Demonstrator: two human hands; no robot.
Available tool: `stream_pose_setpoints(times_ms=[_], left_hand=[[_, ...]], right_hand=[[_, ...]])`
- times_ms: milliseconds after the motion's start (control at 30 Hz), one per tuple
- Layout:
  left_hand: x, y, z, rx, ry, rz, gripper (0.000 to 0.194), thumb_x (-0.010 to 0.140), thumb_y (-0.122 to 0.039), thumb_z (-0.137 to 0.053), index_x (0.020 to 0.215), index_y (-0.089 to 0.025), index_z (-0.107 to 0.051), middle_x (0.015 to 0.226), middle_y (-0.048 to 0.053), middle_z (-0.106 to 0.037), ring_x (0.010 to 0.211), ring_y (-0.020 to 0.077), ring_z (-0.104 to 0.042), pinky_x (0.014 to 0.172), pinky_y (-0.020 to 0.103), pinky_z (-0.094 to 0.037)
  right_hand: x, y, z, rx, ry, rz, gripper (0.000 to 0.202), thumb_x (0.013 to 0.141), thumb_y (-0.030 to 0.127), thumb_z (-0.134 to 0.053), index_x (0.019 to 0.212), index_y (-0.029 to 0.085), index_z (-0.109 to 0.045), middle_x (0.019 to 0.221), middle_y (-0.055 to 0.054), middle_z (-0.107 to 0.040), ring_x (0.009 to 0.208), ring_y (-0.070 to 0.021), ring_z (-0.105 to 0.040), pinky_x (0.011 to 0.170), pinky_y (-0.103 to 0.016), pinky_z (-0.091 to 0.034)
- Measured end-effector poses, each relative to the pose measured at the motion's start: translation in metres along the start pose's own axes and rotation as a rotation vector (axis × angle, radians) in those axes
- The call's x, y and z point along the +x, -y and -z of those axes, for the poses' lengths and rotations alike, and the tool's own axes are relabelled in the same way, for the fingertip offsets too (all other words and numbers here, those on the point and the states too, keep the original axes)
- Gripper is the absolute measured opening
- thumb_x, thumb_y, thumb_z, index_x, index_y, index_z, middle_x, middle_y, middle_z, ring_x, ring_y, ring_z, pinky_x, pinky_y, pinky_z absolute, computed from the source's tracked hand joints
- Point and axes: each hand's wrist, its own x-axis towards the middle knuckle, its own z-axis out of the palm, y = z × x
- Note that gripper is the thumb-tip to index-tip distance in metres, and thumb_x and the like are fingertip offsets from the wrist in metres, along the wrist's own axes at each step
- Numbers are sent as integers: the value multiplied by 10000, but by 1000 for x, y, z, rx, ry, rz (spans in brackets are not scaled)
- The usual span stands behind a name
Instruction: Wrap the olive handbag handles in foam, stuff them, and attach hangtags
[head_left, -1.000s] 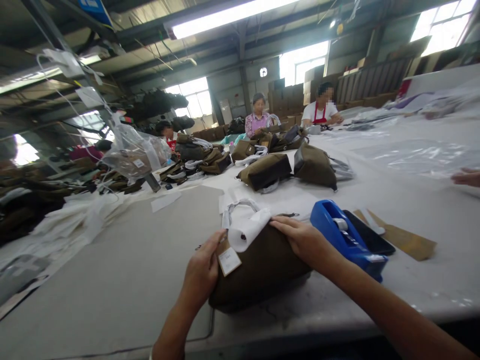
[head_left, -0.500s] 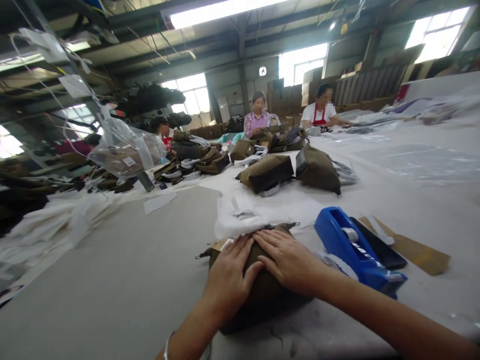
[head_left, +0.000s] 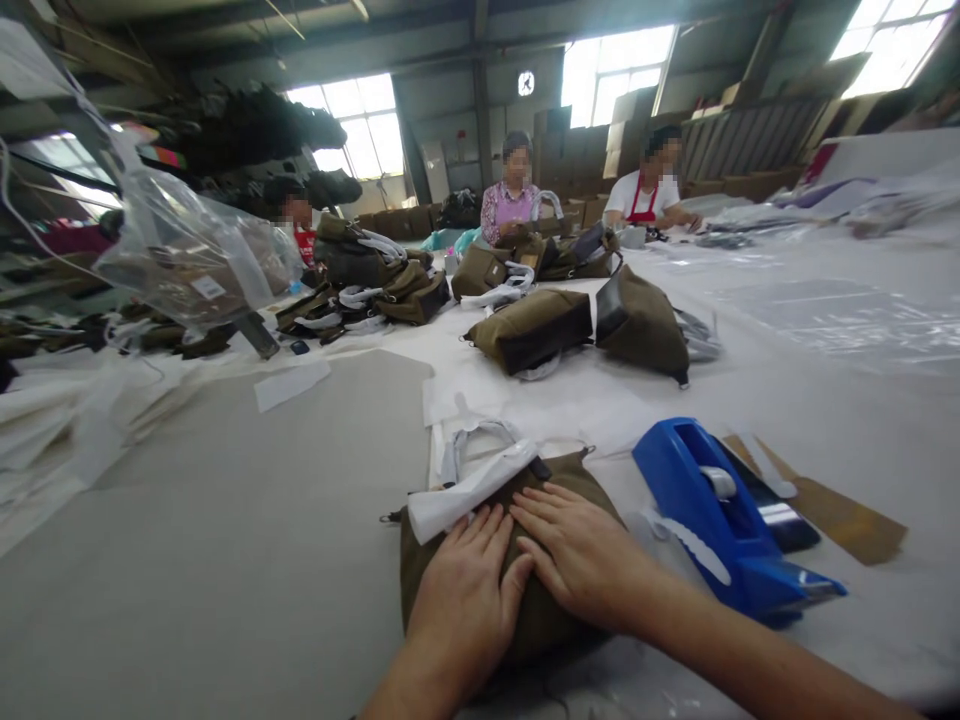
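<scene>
An olive-brown handbag (head_left: 592, 480) lies on the table right in front of me. My left hand (head_left: 469, 585) rests flat on its near left part, fingers stretched out. Beside it my right hand (head_left: 574, 550) presses flat on the bag's middle, and the two thumbs almost meet. Across the bag's upper edge lies a rolled strip of white wrapping (head_left: 472, 490), just beyond my left fingertips. The bag's wrapped handle (head_left: 484, 430) stands out behind the strip. Close to my right forearm sits a blue tape dispenser (head_left: 720, 520).
Two more olive bags (head_left: 532, 325) lie farther back, with a heap of bags (head_left: 375, 285) to their left. Brown card (head_left: 855, 515) and a dark flat object lie by the dispenser. A plastic bag (head_left: 202, 250) hangs at left from a post. Several people work across the table.
The view has tilted down and shifted. The white wrapping now lies folded over the bag's top edge, and the handle shows behind it. Both hands stay flat on the bag.
</scene>
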Motion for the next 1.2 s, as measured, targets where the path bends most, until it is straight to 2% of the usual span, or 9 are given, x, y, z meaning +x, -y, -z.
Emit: stream_pose_setpoints(times_ms=[167,300,467,567,733,867,967,1067,1200], left_hand=[[-1,10,18,-104,19,18,522,1055,-443,-417,1459,-140,-549,1501,133,-540,1383,298,-544,1136,519,-488],[-12,18,25,-79,6,73,556,1065,-479,-362,1495,-159,-508,1559,123,-467,1441,299,-473,1166,548,-445],[-23,15,14,-38,38,79,532,1043,-437,-442,1467,-132,-539,1524,140,-513,1436,332,-477,1163,598,-430],[-16,14,31,-62,127,102,513,1059,-430,-390,1441,-140,-573,1522,125,-523,1437,309,-481,1178,558,-425],[20,-4,63,-152,45,29,526,1080,-433,-316,1502,-183,-504,1564,86,-486,1465,250,-449,1208,473,-408],[46,-32,36,-161,153,-120,595,1051,-468,-421,1550,-144,-424,1638,103,-352,1536,264,-306,1270,480,-294],[54,-41,16,-209,207,-117,643,1029,-481,-462,1566,-134,-392,1659,104,-294,1553,273,-256,1290,498,-223],[55,-32,21,-409,214,-81,591,1036,-480,-404,1533,-166,-463,1633,76,-360,1537,254,-308,1285,483,-234],[21,-2,40,-608,-59,192,600,1023,-572,-311,1454,-241,-565,1554,31,-509,1463,235,-452,1249,432,-329]], right_hand=[[5,-7,20,50,53,3,456,1040,283,-429,1423,110,-604,1487,-139,-561,1417,-288,-509,1224,-513,-368],[-3,-19,41,-5,-42,-82,563,1023,402,-512,1499,103,-513,1592,-151,-412,1512,-332,-352,1241,-582,-307],[-15,-21,30,59,43,-42,550,1023,447,-515,1471,130,-557,1548,-125,-495,1489,-318,-400,1248,-548,-314],[-16,-24,30,153,54,-51,515,1030,418,-506,1459,141,-572,1534,-116,-519,1487,-302,-406,1247,-530,-322],[-28,-35,52,343,-337,-207,516,1055,437,-404,1440,144,-585,1495,-132,-568,1423,-270,-504,1218,-489,-387],[-45,-40,59,379,-552,-338,560,1034,525,-409,1409,163,-614,1454,-134,-607,1383,-291,-547,1209,-499,-400],[-51,-44,54,414,-487,-400,645,1006,574,-396,1410,120,-611,1459,-160,-596,1393,-316,-533,1220,-519,-375],[-53,-49,47,467,-364,-469,785,973,636,-364,1450,45,-559,1500,-196,-542,1435,-330,-481,1247,-517,-319],[-59,-52,40,547,-225,-558,928,935,731,-348,1534,28,-445,1562,-191,-464,1479,-326,-418,1258,-483,-289]])
